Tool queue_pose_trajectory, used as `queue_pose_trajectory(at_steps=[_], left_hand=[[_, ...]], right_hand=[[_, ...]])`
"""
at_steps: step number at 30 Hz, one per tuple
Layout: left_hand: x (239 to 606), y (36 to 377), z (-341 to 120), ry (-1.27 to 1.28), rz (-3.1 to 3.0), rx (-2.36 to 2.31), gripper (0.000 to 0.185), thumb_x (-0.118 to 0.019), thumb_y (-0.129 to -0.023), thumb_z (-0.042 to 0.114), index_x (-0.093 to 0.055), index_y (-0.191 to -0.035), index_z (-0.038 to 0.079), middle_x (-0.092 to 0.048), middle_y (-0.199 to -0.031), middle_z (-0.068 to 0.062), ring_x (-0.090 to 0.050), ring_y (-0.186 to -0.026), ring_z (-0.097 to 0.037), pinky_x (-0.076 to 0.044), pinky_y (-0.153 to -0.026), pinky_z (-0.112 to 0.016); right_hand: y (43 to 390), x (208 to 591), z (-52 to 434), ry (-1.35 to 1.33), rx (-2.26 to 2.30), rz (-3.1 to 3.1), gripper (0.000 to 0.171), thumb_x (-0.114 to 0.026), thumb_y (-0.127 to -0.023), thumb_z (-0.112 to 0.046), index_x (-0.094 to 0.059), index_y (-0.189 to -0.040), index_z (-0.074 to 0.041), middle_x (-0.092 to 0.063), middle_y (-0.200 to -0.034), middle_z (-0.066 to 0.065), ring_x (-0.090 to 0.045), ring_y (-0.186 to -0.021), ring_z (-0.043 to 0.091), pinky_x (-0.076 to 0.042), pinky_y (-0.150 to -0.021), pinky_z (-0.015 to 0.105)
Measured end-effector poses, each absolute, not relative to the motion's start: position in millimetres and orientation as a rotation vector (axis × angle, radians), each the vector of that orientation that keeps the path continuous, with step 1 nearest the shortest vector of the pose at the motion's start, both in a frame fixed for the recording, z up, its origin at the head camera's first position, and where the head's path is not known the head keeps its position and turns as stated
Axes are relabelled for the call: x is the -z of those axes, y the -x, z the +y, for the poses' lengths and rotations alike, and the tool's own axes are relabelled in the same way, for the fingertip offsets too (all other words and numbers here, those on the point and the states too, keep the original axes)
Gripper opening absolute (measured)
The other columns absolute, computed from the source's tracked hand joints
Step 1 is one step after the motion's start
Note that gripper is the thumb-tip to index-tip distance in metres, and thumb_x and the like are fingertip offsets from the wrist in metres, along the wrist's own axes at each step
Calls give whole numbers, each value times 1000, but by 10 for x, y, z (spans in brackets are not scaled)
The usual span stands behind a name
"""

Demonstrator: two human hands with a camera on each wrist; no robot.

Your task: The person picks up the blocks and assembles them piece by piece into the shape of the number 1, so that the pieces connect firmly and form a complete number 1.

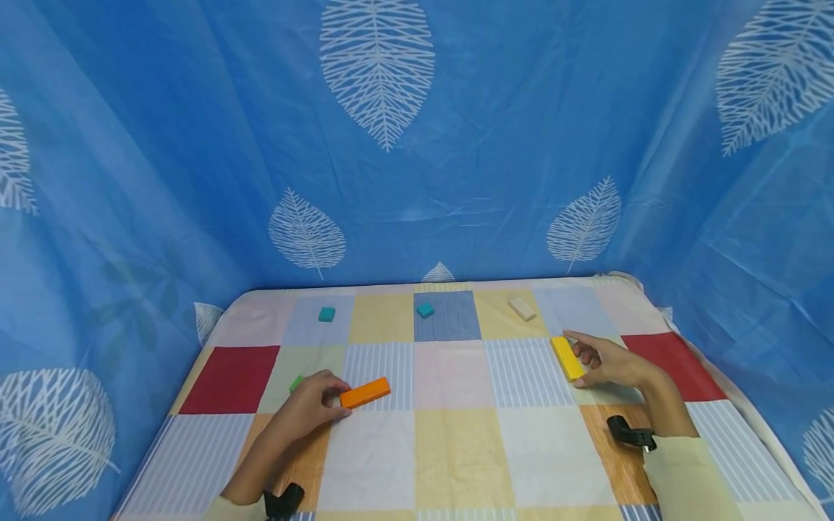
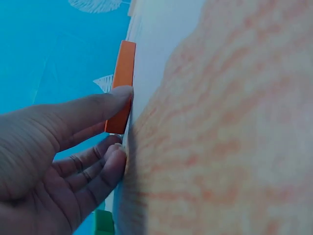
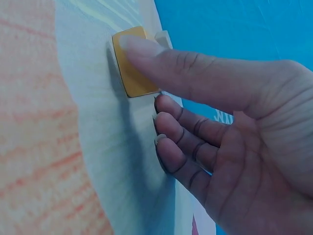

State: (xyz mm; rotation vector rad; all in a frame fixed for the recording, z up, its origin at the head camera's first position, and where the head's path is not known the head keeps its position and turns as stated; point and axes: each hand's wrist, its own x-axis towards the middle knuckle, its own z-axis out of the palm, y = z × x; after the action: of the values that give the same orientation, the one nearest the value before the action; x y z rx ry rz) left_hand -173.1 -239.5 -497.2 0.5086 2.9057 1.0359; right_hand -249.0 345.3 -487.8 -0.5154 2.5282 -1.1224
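Note:
An orange rectangular block [image 1: 365,393] lies on the patchwork cloth at left of centre. My left hand [image 1: 317,402] pinches its left end between thumb and forefinger; in the left wrist view the thumb presses the face of the orange block [image 2: 123,73]. On the right, a yellow block [image 1: 567,359] is held lengthwise by my right hand [image 1: 609,359], thumb at the near end and forefinger at the far end. The right wrist view shows the thumb over the end of the yellow block [image 3: 137,73], with the other fingers curled beneath.
A green block [image 1: 296,383] peeks out behind my left hand, partly hidden. Along the back of the patchwork cloth [image 1: 456,449] lie two small teal blocks [image 1: 326,314] and a cream block [image 1: 522,309]. A blue leaf-print curtain [image 1: 482,159] surrounds the back and sides.

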Motion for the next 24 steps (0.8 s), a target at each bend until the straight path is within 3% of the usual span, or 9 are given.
queue_pose_trajectory(at_steps=[14,24], left_hand=[[5074,1890,-2401,-703,2766,-1217,29,-88,-79,15,-77,-106,11,-66,-93,5,-58,-78,-12,-55,-70,-23],[5143,1898,-2347,-695,2720,-1283,29,-88,-80,17,-78,-106,10,-63,-91,1,-55,-74,-11,-52,-65,-22]], right_hand=[[2485,4908,3452,489,1220,2542,85,-90,-75,-17,-43,-142,3,-51,-106,14,-47,-97,28,-49,-73,26],[2458,4911,3398,419,1200,2563,86,-91,-74,-20,-42,-141,2,-51,-106,14,-49,-97,29,-50,-73,25]])
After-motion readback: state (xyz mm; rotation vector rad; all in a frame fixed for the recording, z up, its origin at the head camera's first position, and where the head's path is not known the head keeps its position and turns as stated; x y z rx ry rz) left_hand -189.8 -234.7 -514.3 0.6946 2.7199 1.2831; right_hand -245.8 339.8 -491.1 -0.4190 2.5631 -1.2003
